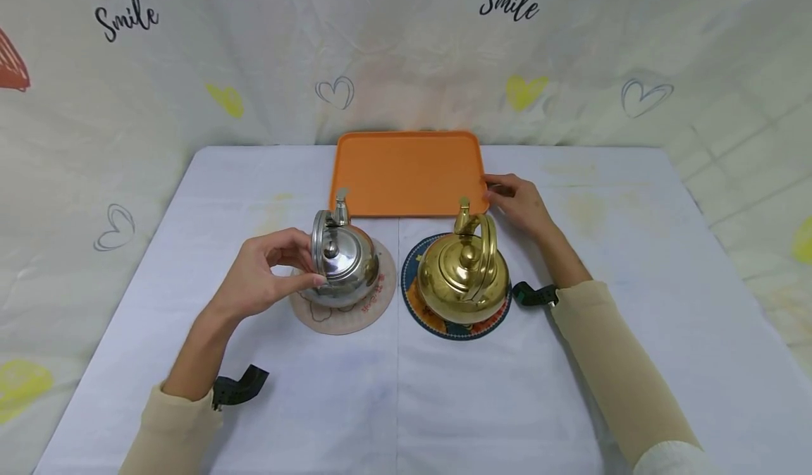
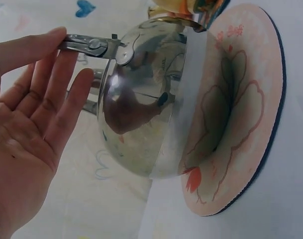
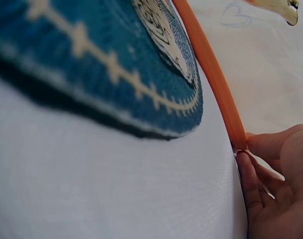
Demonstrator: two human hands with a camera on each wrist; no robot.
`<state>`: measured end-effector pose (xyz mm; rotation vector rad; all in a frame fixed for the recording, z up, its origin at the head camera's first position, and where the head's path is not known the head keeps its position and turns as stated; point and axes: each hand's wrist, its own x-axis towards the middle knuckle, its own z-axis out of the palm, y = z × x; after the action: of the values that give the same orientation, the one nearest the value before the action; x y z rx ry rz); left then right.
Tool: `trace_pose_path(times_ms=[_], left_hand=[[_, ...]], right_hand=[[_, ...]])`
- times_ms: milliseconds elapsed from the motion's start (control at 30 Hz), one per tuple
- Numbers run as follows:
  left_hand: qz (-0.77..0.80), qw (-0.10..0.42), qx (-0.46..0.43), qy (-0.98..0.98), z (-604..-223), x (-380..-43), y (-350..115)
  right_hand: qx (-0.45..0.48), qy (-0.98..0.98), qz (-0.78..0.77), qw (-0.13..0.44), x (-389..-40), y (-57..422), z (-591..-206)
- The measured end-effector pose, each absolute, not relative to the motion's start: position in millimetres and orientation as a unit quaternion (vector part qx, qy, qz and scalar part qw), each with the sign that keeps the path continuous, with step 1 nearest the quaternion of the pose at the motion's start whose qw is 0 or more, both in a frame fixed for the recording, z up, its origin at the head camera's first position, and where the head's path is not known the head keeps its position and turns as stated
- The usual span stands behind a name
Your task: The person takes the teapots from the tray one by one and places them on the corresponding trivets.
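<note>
At the left of the head view my left hand (image 1: pixel 269 267) pinches the handle (image 1: pixel 318 239) of a silver kettle (image 1: pixel 345 267) between thumb and fingers. The kettle is over a round pink coaster (image 1: pixel 371 313); whether its base touches the coaster I cannot tell. In the left wrist view the thumb presses near the handle's hinge (image 2: pixel 94 45), with other fingers behind. My right hand (image 1: pixel 520 204) pinches the near right edge of an orange tray (image 1: pixel 409 172). The right wrist view shows thumb above and fingers beneath the tray's rim (image 3: pixel 223 92).
A gold kettle (image 1: pixel 463 274) stands on a round blue coaster (image 1: pixel 409 292), right of the silver one, its spout pointing toward the tray. White cloth (image 1: pixel 355 404) covers the table. Behind it hangs a patterned backdrop (image 1: pixel 412 52).
</note>
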<state>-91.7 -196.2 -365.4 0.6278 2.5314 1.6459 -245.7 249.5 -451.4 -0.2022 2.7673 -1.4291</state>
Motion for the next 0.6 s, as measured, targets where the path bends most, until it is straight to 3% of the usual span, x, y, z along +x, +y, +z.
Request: trace_pose_path(times_ms=[600], left_hand=[[0.57,0.062,0.224,0.788,-366.4,-89.5,-195.8]], right_hand=[[-0.07,0.884,-0.463,0.014,-245.5,250.0,-449.3]])
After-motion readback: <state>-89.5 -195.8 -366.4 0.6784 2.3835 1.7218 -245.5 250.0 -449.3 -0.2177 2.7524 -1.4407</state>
